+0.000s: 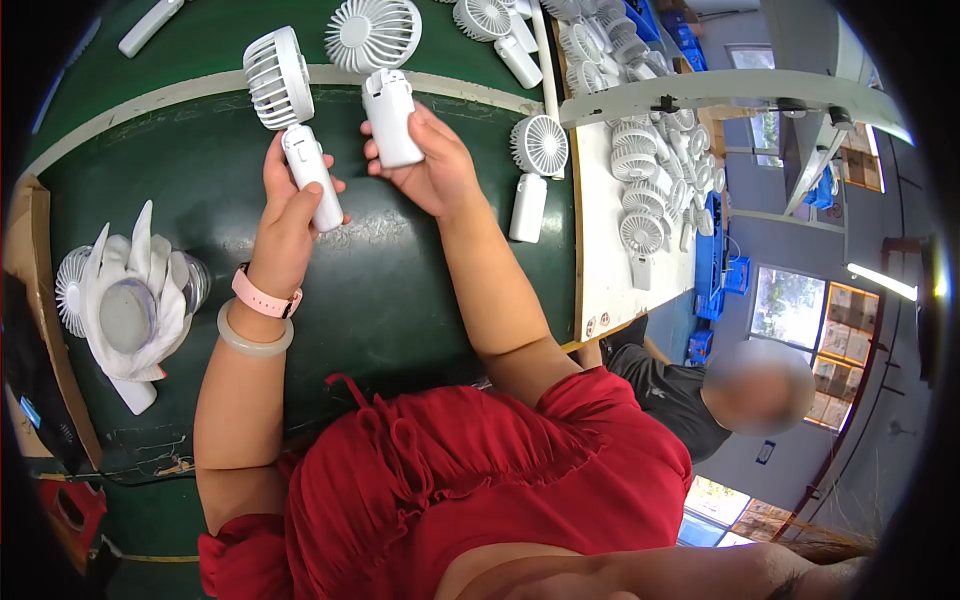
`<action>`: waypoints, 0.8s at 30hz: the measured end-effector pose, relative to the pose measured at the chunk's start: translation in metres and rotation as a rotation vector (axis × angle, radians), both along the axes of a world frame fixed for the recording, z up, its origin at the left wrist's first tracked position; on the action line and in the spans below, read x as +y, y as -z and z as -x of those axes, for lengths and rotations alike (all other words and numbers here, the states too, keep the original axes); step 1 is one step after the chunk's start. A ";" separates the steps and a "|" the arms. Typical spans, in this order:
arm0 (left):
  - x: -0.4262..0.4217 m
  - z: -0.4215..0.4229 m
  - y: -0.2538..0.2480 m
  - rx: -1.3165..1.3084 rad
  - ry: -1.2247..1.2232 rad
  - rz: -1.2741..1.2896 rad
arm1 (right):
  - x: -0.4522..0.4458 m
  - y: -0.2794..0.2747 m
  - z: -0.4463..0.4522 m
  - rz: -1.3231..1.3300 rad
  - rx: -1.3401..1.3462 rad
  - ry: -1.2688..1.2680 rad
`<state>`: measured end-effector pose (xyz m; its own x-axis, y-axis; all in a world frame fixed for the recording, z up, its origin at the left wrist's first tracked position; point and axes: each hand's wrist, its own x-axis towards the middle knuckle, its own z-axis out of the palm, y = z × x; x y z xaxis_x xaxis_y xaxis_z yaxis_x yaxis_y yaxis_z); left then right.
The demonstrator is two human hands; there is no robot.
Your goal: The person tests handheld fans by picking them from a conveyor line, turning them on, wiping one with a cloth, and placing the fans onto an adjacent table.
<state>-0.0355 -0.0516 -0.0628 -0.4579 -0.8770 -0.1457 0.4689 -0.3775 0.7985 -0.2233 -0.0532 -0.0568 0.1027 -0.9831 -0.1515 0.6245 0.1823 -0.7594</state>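
My left hand (292, 190), with a pink watch band and a pale bangle on its wrist, is closed around the handle of a white handheld fan (316, 180). That fan's caged round head points away from me and is turned partly sideways. Beside it, my right hand (435, 160) grips a second white handheld fan (395, 120) by its handle, its head (373, 35) facing up. Both fans are held over the dark green tabletop (390, 290). On the right part of the tabletop lies another white fan (540, 148), apart from my hands.
At left, a white glove (150, 270) lies with a clear round container over another fan. A cardboard box (50, 330) borders that side. Several fans lie on a white table (600, 240) at right, where a person in a dark shirt (665, 400) sits. Blue crates (710, 270) stand beyond.
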 end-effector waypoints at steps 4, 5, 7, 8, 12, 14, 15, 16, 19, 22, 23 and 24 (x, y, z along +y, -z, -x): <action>-0.005 -0.004 0.002 0.061 0.011 -0.005 | -0.006 0.011 -0.001 0.057 -0.306 -0.203; -0.005 -0.005 0.002 0.057 0.013 -0.010 | -0.007 0.013 -0.001 0.083 -0.316 -0.234; -0.005 -0.004 0.001 0.125 0.010 -0.013 | -0.006 0.013 -0.001 0.050 -0.346 -0.217; -0.005 -0.004 -0.002 0.120 0.014 -0.015 | -0.006 0.014 0.000 0.071 -0.369 -0.244; -0.004 -0.004 -0.001 0.158 0.039 -0.033 | -0.004 0.007 -0.001 0.042 -0.415 -0.230; -0.004 -0.004 -0.003 0.185 0.035 -0.064 | -0.004 0.009 0.000 0.043 -0.382 -0.219; -0.004 -0.004 -0.003 0.186 0.042 -0.068 | -0.005 0.009 0.000 0.046 -0.378 -0.217; -0.004 -0.005 -0.002 0.181 0.039 -0.048 | -0.005 0.010 0.000 0.049 -0.374 -0.217; -0.007 -0.009 0.002 0.204 0.028 -0.056 | -0.006 0.013 0.001 0.057 -0.334 -0.221; -0.006 -0.010 0.007 0.146 0.039 -0.067 | -0.008 0.014 0.001 0.064 -0.283 -0.205; -0.005 -0.008 0.010 0.159 0.020 -0.050 | -0.008 0.013 0.000 0.054 -0.259 -0.173; -0.004 -0.008 0.012 0.172 0.001 -0.033 | -0.007 0.013 -0.002 0.055 -0.259 -0.173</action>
